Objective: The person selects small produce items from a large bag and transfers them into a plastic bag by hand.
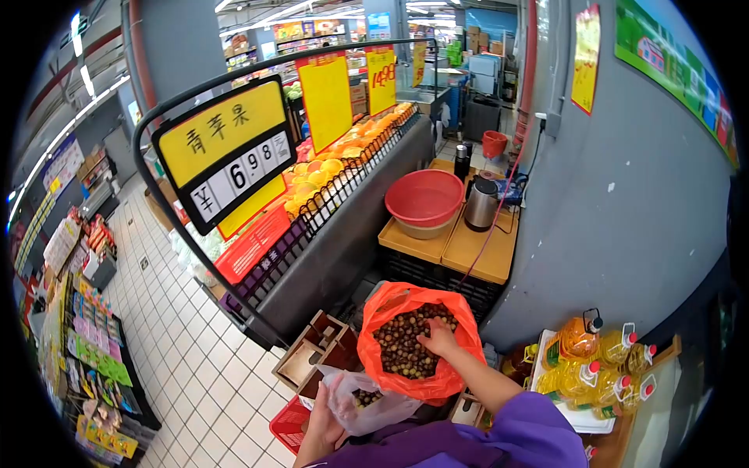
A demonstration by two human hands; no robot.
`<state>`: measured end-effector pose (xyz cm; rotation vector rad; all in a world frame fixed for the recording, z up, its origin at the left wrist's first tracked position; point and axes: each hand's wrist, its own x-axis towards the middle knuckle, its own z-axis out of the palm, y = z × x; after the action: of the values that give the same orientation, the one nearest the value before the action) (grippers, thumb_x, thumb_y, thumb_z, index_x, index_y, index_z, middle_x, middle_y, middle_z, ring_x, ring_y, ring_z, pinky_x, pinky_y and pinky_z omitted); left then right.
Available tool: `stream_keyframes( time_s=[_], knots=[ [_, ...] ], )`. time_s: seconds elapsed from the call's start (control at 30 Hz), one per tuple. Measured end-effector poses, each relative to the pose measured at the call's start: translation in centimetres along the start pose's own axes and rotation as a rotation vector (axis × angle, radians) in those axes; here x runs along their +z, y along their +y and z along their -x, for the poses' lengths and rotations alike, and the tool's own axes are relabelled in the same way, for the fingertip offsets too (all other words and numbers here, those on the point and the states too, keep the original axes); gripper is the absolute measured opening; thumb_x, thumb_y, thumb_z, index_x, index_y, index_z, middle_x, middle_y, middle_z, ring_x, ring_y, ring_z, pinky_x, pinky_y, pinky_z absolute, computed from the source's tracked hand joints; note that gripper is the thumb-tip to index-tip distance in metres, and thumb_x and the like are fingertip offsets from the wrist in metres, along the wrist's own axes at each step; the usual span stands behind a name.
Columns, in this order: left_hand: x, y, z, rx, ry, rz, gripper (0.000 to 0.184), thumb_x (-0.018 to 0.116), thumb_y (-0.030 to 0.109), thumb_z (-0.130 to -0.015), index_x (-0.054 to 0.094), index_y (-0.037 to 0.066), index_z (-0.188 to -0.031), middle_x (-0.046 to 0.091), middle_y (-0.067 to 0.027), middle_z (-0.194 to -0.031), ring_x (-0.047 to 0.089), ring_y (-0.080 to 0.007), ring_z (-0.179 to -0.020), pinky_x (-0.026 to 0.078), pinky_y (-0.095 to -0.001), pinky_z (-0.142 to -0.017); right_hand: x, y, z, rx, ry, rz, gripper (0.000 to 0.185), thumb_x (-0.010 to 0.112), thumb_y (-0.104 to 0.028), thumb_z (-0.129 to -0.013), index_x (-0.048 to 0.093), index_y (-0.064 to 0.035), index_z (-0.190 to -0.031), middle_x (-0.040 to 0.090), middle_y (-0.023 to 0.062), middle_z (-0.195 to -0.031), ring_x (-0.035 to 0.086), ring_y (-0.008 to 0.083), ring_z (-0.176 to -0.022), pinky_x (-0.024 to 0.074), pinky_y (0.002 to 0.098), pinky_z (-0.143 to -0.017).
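A red plastic bag (pixel 466 337) stands open in front of me, filled with small round brown nuts or fruits (pixel 402 343) whose exact kind I cannot tell. My right hand (pixel 440 338) reaches into it from the right, fingers bent down among the brown pieces; the fingertips and anything in them are hidden. To the lower left, my left hand (pixel 321 417) grips the side of a thin translucent plastic bag (pixel 363 413). A few similar brown pieces (pixel 367 398) lie in this bag, whose edge is against the red bag.
A wooden box (pixel 304 363) and a red basket (pixel 287 425) are left of the bags. Beyond stand a red basin (pixel 424 196) and a metal kettle (pixel 481 204). Oil bottles (pixel 577 378) crowd the right. A fruit stand (pixel 312 249) with price signs runs along the left.
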<state>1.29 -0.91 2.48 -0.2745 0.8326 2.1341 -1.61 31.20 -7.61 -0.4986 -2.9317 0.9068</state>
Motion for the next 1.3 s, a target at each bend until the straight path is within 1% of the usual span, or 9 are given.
stream_keyframes(
  time_s=[0.07, 0.17, 0.23, 0.43, 0.67, 0.77, 0.87, 1.03, 1.3],
  knots=[
    [-0.1, 0.0, 0.3, -0.013, -0.010, 0.000, 0.055, 0.031, 0.055, -0.088, 0.032, 0.019, -0.130, 0.039, -0.0025, -0.060, 0.035, -0.0122, -0.051, 0.032, -0.0259, -0.050, 1.9, 1.9, -1.1, 0.237, -0.104, 0.112, 0.072, 0.054, -0.051, -0.078, 0.026, -0.0179, -0.136, 0.017, 0.0140, -0.142, 0.018, 0.0352, -0.130, 0.0241, 0.0475, -0.101],
    [0.4, 0.0, 0.4, -0.030, -0.001, -0.017, 0.056, 0.033, 0.056, -0.087, 0.032, 0.020, -0.130, 0.039, -0.0027, -0.060, 0.035, -0.0123, -0.051, 0.032, -0.0259, -0.051, 2.3, -2.4, -1.7, 0.244, -0.257, 0.150, 0.080, 0.053, -0.052, -0.078, 0.009, -0.0238, -0.140, 0.000, 0.0132, -0.145, 0.003, 0.0387, -0.131, 0.0141, 0.0581, -0.101],
    [0.5, -0.1, 0.5, -0.040, -0.008, -0.012, 0.056, 0.035, 0.056, -0.087, 0.031, 0.021, -0.130, 0.040, -0.0024, -0.060, 0.036, -0.0118, -0.052, 0.032, -0.0255, -0.050, 5.0, -2.5, -1.8, 0.154, -0.177, 0.236, 0.077, 0.054, -0.054, -0.074, 0.020, -0.0269, -0.137, 0.009, 0.0135, -0.144, 0.006, 0.0408, -0.131, 0.0061, 0.0603, -0.100],
    [1.1, -0.6, 0.4, -0.004, 0.070, -0.051, 0.055, 0.034, 0.055, -0.087, 0.032, 0.021, -0.131, 0.040, 0.0005, -0.060, 0.036, -0.0099, -0.050, 0.033, -0.0243, -0.048, 6.9, -1.9, 4.0, -0.189, -0.192, 0.392, 0.054, 0.054, -0.038, -0.075, 0.040, -0.0284, -0.127, 0.023, 0.0056, -0.141, 0.017, 0.0369, -0.129, 0.0126, 0.0634, -0.098],
    [2.0, -0.7, 0.8, -0.003, 0.139, -0.096, 0.057, 0.034, 0.054, -0.088, 0.031, 0.018, -0.131, 0.038, 0.0016, -0.056, 0.032, -0.0065, -0.047, 0.030, -0.0217, -0.047, -2.1, -2.4, 8.1, -0.176, -0.567, 0.317, 0.039, 0.058, -0.032, -0.074, 0.057, -0.0252, -0.112, 0.024, 0.0040, -0.142, 0.017, 0.0370, -0.130, 0.0078, 0.0566, -0.103],
    [2.5, -0.8, 0.9, -0.003, 0.205, -0.085, 0.058, 0.035, 0.055, -0.087, 0.032, 0.017, -0.131, 0.037, 0.0018, -0.055, 0.032, -0.0061, -0.046, 0.029, -0.0205, -0.047, -2.6, 0.2, 6.8, -0.328, -0.345, 0.105, 0.025, 0.059, -0.025, -0.072, 0.065, -0.0144, -0.095, 0.049, 0.0099, -0.120, 0.042, 0.0344, -0.112, 0.0366, 0.0465, -0.090],
    [2.6, -0.8, 1.0, -0.012, 0.234, -0.059, 0.058, 0.037, 0.055, -0.087, 0.032, 0.016, -0.131, 0.037, 0.0020, -0.055, 0.032, -0.0059, -0.047, 0.029, -0.0203, -0.047, -3.4, 1.3, 2.9, -0.106, -0.186, -0.003, 0.022, 0.053, -0.012, -0.077, 0.062, -0.0027, -0.095, 0.059, 0.0133, -0.097, 0.054, 0.0314, -0.091, 0.0450, 0.0400, -0.076],
    [2.4, -1.0, 1.4, -0.015, 0.197, -0.026, 0.058, 0.037, 0.054, -0.087, 0.032, 0.016, -0.131, 0.037, 0.0020, -0.055, 0.032, -0.0058, -0.047, 0.029, -0.0202, -0.046, 0.7, 2.9, -4.2, -0.040, -0.008, 0.151, 0.022, 0.053, -0.014, -0.081, 0.059, -0.0050, -0.100, 0.057, 0.0122, -0.101, 0.052, 0.0298, -0.096, 0.0455, 0.0429, -0.078],
    [2.2, -0.8, 2.0, 0.007, 0.235, -0.029, 0.058, 0.037, 0.053, -0.088, 0.031, 0.015, -0.131, 0.036, 0.0022, -0.055, 0.031, -0.0056, -0.046, 0.029, -0.0205, -0.046, 2.0, 0.8, -5.9, 0.162, -0.126, 0.312, 0.028, 0.055, -0.009, -0.077, 0.049, -0.0070, -0.104, 0.045, 0.0147, -0.107, 0.051, 0.0323, -0.095, 0.0445, 0.0467, -0.074]
  ],
)
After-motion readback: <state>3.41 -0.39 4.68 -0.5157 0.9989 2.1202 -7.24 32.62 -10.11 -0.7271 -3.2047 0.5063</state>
